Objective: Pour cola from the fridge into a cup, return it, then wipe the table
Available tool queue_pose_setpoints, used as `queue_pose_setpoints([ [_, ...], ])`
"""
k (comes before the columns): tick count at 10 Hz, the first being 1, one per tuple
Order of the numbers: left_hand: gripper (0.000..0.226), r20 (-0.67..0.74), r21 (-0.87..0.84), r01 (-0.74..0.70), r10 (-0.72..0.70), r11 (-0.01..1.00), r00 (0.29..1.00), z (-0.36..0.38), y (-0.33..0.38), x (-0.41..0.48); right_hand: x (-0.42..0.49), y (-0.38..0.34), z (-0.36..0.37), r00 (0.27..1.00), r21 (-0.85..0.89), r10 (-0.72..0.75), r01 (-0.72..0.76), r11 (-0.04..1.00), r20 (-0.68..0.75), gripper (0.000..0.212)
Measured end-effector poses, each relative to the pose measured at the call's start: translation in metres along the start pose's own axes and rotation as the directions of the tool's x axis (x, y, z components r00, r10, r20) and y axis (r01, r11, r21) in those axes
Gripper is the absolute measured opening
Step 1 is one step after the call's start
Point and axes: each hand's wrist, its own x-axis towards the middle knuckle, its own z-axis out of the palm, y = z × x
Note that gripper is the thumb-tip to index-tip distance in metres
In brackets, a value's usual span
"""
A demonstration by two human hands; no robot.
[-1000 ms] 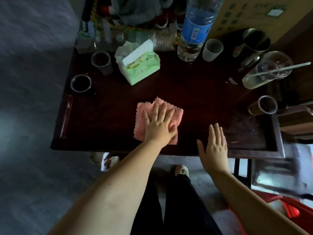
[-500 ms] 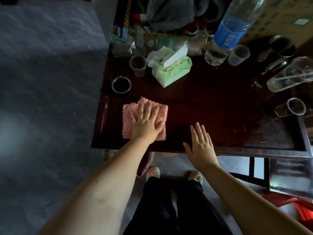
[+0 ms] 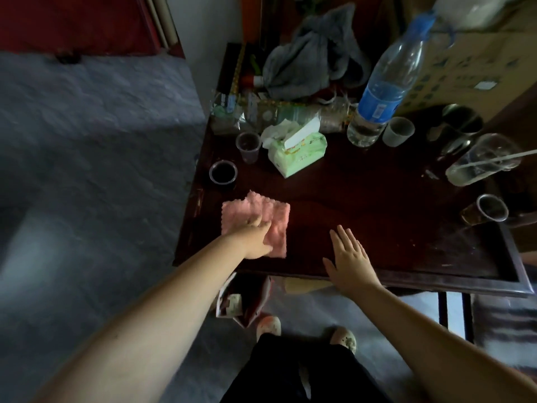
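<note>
A pink cloth [image 3: 268, 212] lies flat near the front left corner of the dark wooden table [image 3: 377, 199]. My left hand [image 3: 255, 237] presses on the cloth's near part, its fingers blurred. My right hand [image 3: 348, 258] rests flat on the table's front edge with straight, spread fingers. Just beyond the cloth, at the left edge, stands a small plastic cup of dark cola [image 3: 223, 172]. A wet streak shows on the wood to the right of the cloth.
Behind stand an empty plastic cup [image 3: 248, 146], a green tissue pack [image 3: 297, 149], a large water bottle [image 3: 383, 88], a white cup [image 3: 397, 131], a metal mug [image 3: 462, 123], a tipped glass with a stick [image 3: 482, 161] and a cup lying at right [image 3: 486, 209].
My left hand has slid the pink cloth leftward from mid-table to the front left corner. The right hand has stayed flat on the front edge. My head has turned left.
</note>
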Motion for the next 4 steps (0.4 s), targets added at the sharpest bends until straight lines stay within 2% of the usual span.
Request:
queue_pose_setpoints([
  [2,0.061,-0.164,-0.031,-0.088,0.082,0.996,0.983,-0.101,0.032,-0.054,0.014,-0.019,-0.097,0.99,0.17,-0.074,0.094,0.981,-0.123,0.061],
  [3,0.056,-0.331,0.038,-0.124,0.13,0.992,0.935,-0.159,0.048,-0.088,0.018,-0.035,-0.155,0.971,0.154,-0.142,0.173,0.973,-0.194,0.055],
  [4,0.061,-0.49,0.151,-0.119,0.179,0.981,0.853,-0.207,0.059,-0.121,0.014,-0.051,-0.214,0.903,0.1,-0.23,0.283,0.954,-0.363,0.051],
])
